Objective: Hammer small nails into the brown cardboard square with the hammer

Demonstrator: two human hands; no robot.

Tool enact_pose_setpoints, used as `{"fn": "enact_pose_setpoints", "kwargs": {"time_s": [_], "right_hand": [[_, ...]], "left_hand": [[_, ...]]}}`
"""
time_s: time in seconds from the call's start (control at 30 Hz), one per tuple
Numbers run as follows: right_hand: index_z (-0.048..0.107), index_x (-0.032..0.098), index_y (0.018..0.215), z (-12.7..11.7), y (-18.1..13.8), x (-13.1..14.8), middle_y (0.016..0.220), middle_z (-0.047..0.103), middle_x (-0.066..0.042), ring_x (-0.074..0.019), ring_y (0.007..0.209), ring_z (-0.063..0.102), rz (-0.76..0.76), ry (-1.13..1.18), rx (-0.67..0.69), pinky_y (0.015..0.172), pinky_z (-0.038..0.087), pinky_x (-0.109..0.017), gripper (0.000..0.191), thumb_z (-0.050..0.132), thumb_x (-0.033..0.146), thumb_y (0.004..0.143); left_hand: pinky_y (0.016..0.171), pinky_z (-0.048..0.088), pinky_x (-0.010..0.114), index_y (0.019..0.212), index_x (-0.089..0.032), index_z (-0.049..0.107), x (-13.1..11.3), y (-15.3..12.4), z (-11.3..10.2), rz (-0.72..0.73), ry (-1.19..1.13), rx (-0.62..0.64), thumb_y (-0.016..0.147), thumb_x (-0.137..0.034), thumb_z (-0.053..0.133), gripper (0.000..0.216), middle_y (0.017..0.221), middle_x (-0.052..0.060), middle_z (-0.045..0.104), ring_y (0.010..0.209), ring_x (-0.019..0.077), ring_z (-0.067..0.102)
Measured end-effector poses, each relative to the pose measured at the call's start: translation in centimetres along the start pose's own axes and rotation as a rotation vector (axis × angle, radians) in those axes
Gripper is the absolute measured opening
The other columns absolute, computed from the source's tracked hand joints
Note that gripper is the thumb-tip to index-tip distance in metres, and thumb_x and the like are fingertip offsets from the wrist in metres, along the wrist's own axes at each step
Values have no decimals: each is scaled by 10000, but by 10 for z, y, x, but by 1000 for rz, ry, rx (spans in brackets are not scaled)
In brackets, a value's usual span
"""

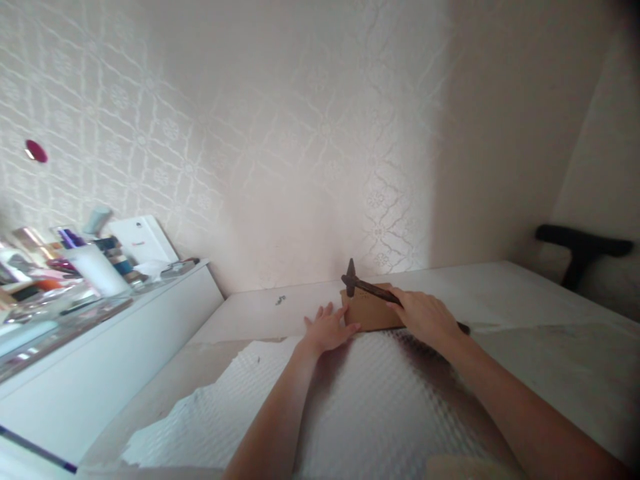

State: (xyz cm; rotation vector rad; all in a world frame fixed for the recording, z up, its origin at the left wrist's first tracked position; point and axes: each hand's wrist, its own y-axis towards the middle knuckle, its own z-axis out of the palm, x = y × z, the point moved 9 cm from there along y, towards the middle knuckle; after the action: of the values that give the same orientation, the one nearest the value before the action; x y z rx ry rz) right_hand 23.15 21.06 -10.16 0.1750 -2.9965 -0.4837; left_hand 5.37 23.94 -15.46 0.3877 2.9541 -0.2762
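Note:
My right hand (425, 315) is wrapped round the dark handle of a hammer (373, 289). Its metal head is at the left end, over the far left part of a brown cardboard piece (369, 315); whether it touches the cardboard I cannot tell. My left hand (327, 328) lies with fingers spread at the left edge of the cardboard, thumb and fingertips against it. The cardboard rests at the far edge of a quilted silvery sheet (360, 400). A few small metal bits (281, 301) lie on the white surface to the left.
A white tabletop (460, 287) runs back to the patterned wall (300, 133). On the left, a white cabinet (125, 360) carries bottles, a white box (143, 240) and other clutter. A black armrest (583, 241) stands at the right.

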Motion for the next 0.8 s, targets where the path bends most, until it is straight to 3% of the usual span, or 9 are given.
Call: {"fn": "enact_pose_setpoints", "kwargs": {"time_s": [0.23, 0.5, 0.8], "right_hand": [[461, 254, 1247, -5, -1, 2, 895, 668, -76, -255, 767, 636, -18, -23, -21, 590, 400, -314, 340, 383, 339, 927], [523, 248, 1173, -8, -3, 6, 916, 665, -58, -233, 777, 632, -51, -7, -24, 595, 398, -303, 301, 371, 342, 932], [476, 279, 1236, -11, -3, 7, 906, 670, -38, -227, 765, 633, -53, 14, -58, 586, 396, -298, 327, 386, 340, 927]], "left_hand": [[969, 104, 679, 1405, -342, 187, 0, 1, 2, 2, 3, 8, 748, -775, 205, 787, 1491, 119, 102, 1348, 357, 66], [966, 97, 683, 1402, -338, 205, 1, 2, 2, 7, -8, -9, 736, -787, 201, 803, 1487, 130, 116, 1347, 360, 72], [973, 112, 673, 1405, -346, 183, -1, 0, 0, 2, 9, 3, 749, -775, 194, 784, 1491, 114, 105, 1347, 355, 76]]}}
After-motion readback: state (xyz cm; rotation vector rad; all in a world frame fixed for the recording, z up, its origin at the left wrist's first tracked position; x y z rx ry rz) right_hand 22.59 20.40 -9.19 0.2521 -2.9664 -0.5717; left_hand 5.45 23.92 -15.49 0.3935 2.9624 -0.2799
